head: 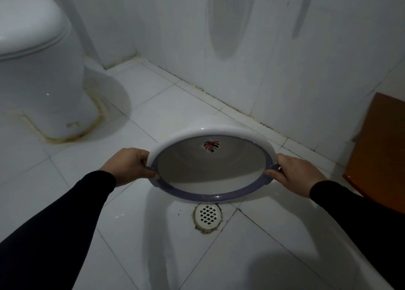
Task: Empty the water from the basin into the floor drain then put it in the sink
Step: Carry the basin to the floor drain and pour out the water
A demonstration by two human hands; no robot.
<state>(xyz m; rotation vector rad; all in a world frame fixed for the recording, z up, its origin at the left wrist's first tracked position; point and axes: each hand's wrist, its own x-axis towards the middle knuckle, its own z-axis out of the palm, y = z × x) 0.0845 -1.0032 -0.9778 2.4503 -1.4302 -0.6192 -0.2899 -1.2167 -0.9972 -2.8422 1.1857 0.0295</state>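
Black sleeves run in from both lower corners, each cut off by the frame edge, and end at two bare hands clamped on opposite sides of a round white plastic basin with a purple rim (212, 171). On the left hand (131, 166) the thumb lies over the rim while the fingers curl out of sight beneath it; the right hand (294, 174) grips the same way, its fingertips hidden under the far edge. Whether any water is inside is hard to make out: the interior reads as a smooth grey surface with a small red leaf-shaped mark near its far side. The basin is tipped, its purple near edge low and its white far edge raised, held between the two sets of fingers and just above a round white grated floor drain (207, 215) set in white floor tiles (153, 105). Left of the left fingers stands a white toilet (41, 70), well apart. Right of the right fingers, an orange-brown wooden panel (379, 154) is cut off by the frame. Beyond the fingertips, a white tiled wall (252, 48) bears wet streaks.
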